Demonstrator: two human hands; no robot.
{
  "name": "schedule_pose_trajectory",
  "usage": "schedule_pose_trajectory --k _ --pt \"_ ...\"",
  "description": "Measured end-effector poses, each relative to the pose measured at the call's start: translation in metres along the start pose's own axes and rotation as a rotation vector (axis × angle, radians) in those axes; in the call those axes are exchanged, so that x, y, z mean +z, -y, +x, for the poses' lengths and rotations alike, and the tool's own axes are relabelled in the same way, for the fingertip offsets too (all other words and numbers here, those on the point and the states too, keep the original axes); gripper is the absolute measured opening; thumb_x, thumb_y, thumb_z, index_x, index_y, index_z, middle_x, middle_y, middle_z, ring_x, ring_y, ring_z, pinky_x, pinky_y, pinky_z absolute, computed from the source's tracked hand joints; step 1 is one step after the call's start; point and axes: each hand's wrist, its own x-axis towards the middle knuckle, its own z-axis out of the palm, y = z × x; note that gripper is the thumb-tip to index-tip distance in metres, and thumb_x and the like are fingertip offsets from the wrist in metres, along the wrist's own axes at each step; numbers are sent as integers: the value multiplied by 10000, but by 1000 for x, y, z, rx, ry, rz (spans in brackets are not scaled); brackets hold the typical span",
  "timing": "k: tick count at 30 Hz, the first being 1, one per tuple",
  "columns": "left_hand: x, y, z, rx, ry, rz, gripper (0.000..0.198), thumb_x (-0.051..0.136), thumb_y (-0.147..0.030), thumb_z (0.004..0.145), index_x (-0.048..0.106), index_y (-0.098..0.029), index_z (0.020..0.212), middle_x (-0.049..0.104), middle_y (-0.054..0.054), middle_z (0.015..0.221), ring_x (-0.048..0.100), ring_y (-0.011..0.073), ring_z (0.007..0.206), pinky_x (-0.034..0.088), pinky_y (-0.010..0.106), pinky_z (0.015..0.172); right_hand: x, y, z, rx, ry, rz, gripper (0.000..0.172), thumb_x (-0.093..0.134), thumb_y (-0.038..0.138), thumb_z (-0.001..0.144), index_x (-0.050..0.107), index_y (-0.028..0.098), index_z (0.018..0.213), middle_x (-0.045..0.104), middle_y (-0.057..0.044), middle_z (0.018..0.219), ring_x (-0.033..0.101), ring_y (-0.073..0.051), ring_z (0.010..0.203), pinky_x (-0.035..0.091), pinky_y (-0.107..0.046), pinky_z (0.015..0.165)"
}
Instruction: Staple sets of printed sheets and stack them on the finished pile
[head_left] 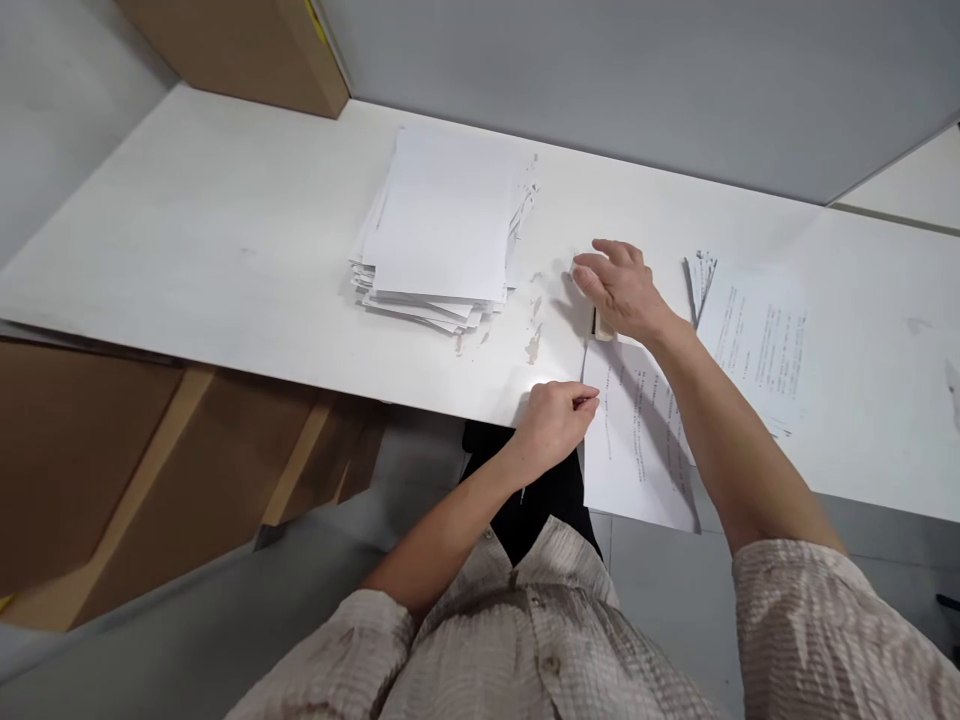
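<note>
A printed sheet (637, 440) lies in front of me and hangs over the front edge of the white table (225, 270). My left hand (553, 425) is closed and pinches the sheet's left edge near the table's edge. My right hand (621, 288) presses down on a small pale object (602, 328) at the sheet's top left corner; it looks like a stapler, mostly hidden under the palm. A thick stack of blank-side-up papers (442, 235) sits to the left of my right hand.
A second pile of printed sheets (757, 335) lies to the right. A brown cardboard box (247, 45) stands at the table's back left corner. Brown boards (112, 440) lean below the table on the left. Grey partition walls surround the desk.
</note>
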Motion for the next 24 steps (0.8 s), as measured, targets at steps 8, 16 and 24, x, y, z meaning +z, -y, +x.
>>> schedule_pose_trajectory --k 8,16,24 --pt "0 0 0 20 18 49 178 582 -158 767 745 -214 809 702 19 665 623 162 591 502 303 641 5 3 -3 -3 93 -36 557 210 557 923 555 224 1206 453 -149 1331 327 -358 1236 345 -597 885" --pt "-4 -7 -2 -59 82 132 209 555 -198 800 728 -186 916 732 33 798 661 145 681 537 277 682 9 9 -6 -2 136 -139 508 211 494 939 540 239 1231 447 -119 1353 324 -341 1237 330 -552 914" --pt "-1 -4 -1 -73 48 135 199 575 -192 778 732 -190 901 735 35 833 675 163 784 543 293 767 15 13 -7 -24 73 -339 490 234 489 939 536 227 1223 398 -103 1408 248 -354 1296 224 -580 988"
